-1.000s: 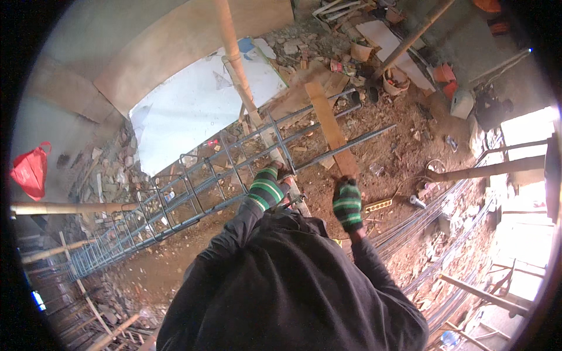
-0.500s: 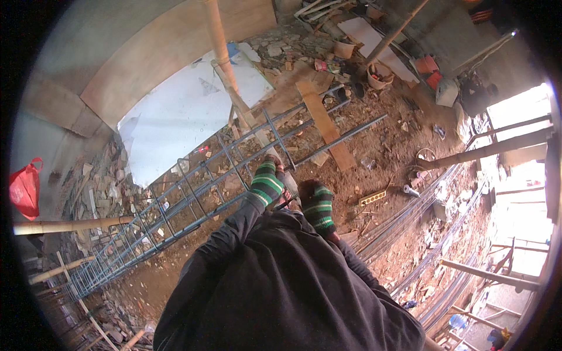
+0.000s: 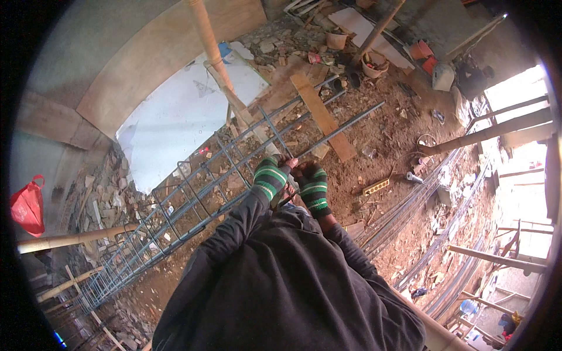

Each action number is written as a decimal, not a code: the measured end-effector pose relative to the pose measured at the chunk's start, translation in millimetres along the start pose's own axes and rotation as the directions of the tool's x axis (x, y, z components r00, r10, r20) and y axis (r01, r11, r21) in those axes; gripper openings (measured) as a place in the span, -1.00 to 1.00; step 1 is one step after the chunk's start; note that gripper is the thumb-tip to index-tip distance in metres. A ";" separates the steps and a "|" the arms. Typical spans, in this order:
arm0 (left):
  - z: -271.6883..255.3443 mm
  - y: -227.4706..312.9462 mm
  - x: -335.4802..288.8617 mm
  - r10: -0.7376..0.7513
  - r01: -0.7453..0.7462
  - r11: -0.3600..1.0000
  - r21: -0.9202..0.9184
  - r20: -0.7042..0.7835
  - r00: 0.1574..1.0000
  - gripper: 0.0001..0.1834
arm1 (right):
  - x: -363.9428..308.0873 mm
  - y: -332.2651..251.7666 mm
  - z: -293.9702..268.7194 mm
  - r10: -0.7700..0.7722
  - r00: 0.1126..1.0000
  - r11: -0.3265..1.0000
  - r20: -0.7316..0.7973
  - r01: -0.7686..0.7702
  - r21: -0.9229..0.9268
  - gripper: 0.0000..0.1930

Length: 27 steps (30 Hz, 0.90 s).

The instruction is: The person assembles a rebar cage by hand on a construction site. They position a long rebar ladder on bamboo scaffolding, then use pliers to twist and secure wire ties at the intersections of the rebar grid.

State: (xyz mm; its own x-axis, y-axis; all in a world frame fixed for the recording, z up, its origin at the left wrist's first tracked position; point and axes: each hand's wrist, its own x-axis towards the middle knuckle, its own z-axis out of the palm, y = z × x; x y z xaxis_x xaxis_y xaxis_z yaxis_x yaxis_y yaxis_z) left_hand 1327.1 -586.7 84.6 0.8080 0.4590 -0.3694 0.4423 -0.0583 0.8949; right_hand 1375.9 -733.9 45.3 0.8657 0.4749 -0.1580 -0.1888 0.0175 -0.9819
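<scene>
Left hand: I have it [image 3: 272,174] near the centre of my feed, in a green striped glove, bare fingers bent at the near corner of a rebar cage [image 3: 202,220].
Right hand: just beside the left, at its 4 o'clock, in a matching glove [image 3: 316,190], fingers curled inward so both sets of fingertips nearly meet.
Grasp: the fingers cover one another, so I cannot tell what either hand clenches, if anything.
Rebar cage: it runs from 8 o'clock through centre to 2 o'clock, long bars crossed by square stirrups.
Wooden board: at 1 o'clock, lying across the cage's line [image 3: 322,117].
White sheet: at 10 o'clock [image 3: 181,117].
Yellow strip: at 3 o'clock, on the dirt [image 3: 376,187].
Red bag: at 9 o'clock [image 3: 28,207].
</scene>
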 end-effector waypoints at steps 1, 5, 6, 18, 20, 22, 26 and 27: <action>0.3 1.2 -0.7 -0.001 0.001 1.000 -0.023 0.002 1.000 -0.54 | 0.0 0.2 -5.5 -0.021 0.998 0.999 0.057 0.019 0.043 -0.80; 1.0 11.3 -5.3 -0.060 0.062 0.997 0.039 -0.066 0.996 -0.57 | -14.6 8.3 -29.2 0.227 0.973 0.898 0.031 -0.197 -0.393 -0.78; 1.0 12.5 -8.1 -0.019 0.024 0.998 0.051 -0.094 0.995 -0.57 | -18.4 12.8 -31.9 0.157 0.986 0.924 0.053 -0.128 -0.361 -0.78; 12.9 -11.3 -2.8 0.077 -0.045 0.985 0.165 -0.191 0.979 -0.49 | -7.0 -17.9 -27.1 -0.226 0.967 0.751 0.118 0.250 -0.611 -0.73; 13.3 -12.0 -5.7 0.176 -0.101 0.953 0.286 -0.247 0.953 -0.48 | -5.2 -45.1 -24.2 -0.420 0.894 0.587 0.158 0.400 -0.704 -0.74; 12.7 -14.3 -4.3 0.141 -0.117 0.973 0.199 -0.116 0.983 -0.45 | 9.4 -66.2 -16.7 -0.489 0.858 0.603 0.155 0.461 -0.652 -0.75; 19.1 -26.7 6.2 0.295 -0.190 0.819 0.541 -0.113 0.949 -0.62 | 41.5 -75.6 7.1 -0.455 0.828 0.472 0.328 0.536 -0.700 -0.71; 20.8 -30.2 7.8 0.303 -0.154 0.712 0.685 -0.102 0.948 -0.68 | 45.9 -74.1 10.5 -0.406 0.845 0.498 0.348 0.524 -0.691 -0.71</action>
State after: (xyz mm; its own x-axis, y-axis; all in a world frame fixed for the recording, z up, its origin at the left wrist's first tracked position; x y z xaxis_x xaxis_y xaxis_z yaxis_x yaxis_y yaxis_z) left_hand 1328.2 -599.8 49.5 0.8599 0.5077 -0.0533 0.4572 -0.7193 0.5231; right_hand 1424.8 -704.1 111.9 0.6468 0.7006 0.3015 0.6798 -0.3502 -0.6444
